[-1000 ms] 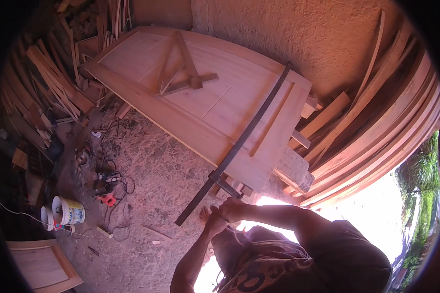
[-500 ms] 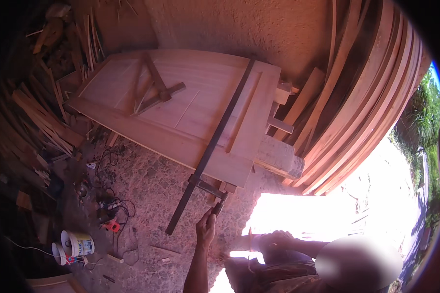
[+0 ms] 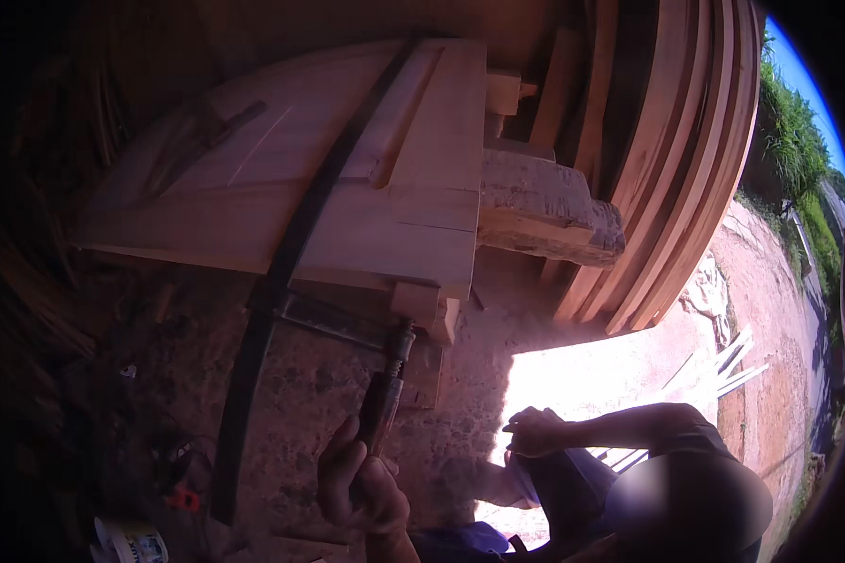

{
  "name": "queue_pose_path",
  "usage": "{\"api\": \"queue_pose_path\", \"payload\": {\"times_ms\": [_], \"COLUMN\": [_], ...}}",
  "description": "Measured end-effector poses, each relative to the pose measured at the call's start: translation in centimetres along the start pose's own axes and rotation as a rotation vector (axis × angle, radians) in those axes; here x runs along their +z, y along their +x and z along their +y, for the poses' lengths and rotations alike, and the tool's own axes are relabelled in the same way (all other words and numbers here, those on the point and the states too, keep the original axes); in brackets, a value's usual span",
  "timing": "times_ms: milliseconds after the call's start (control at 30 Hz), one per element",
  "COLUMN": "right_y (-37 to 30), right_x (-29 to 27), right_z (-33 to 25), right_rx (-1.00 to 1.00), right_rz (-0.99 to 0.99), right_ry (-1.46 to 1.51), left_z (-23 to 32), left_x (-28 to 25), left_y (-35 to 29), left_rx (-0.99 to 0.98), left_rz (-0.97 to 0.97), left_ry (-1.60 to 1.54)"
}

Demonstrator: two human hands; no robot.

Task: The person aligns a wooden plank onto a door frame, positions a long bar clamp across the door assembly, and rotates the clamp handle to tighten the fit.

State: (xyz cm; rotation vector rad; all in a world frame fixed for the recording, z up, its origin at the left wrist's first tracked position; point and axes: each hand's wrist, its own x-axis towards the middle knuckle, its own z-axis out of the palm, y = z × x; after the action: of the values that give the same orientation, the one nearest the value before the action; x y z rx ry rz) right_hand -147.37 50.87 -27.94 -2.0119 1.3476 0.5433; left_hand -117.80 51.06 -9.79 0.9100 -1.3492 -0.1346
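My left hand (image 3: pixel 366 483) is closed around the dark handle (image 3: pixel 382 403) of a long metal bar clamp (image 3: pixel 300 220). The clamp's bar crosses a pale wooden panel door (image 3: pixel 427 249), and its lower end sticks out past the near edge. At the screw end, a small wooden block (image 3: pixel 413 298) sits between the clamp and the door's edge. A dark wooden angled piece (image 3: pixel 197 145) lies on the door's left part. My right hand does not show.
A rough timber beam (image 3: pixel 545 206) juts from the door's right side. Long boards (image 3: pixel 667 178) lean at the right. Another person's arm (image 3: pixel 620 427) and bent legs (image 3: pixel 568 493) are at the lower right. A white bucket (image 3: pixel 133 542) and a red-orange tool (image 3: pixel 183 497) are at lower left.
The view has come closer to the clamp's screw end. My left hand stays on the handle, which now points more upright. The other person's hand is now farther from the legs.
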Motion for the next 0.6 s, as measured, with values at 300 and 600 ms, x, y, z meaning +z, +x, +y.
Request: {"api": "queue_pose_path", "payload": {"times_ms": [300, 600], "right_y": [9.6, 14.1], "right_x": [0.3, 3.4], "right_z": [3.3, 1.6], "right_rx": [-0.05, -0.149], "right_rz": [0.242, 0.302], "right_ry": [-0.034, -0.106], "left_z": [-3.1, -4.1], "left_x": [0.9, 1.4], "left_y": [0.6, 0.8], "left_rx": [0.306, 0.397], "left_rz": [0.06, 0.093], "left_ry": [-0.095, -0.149]}}
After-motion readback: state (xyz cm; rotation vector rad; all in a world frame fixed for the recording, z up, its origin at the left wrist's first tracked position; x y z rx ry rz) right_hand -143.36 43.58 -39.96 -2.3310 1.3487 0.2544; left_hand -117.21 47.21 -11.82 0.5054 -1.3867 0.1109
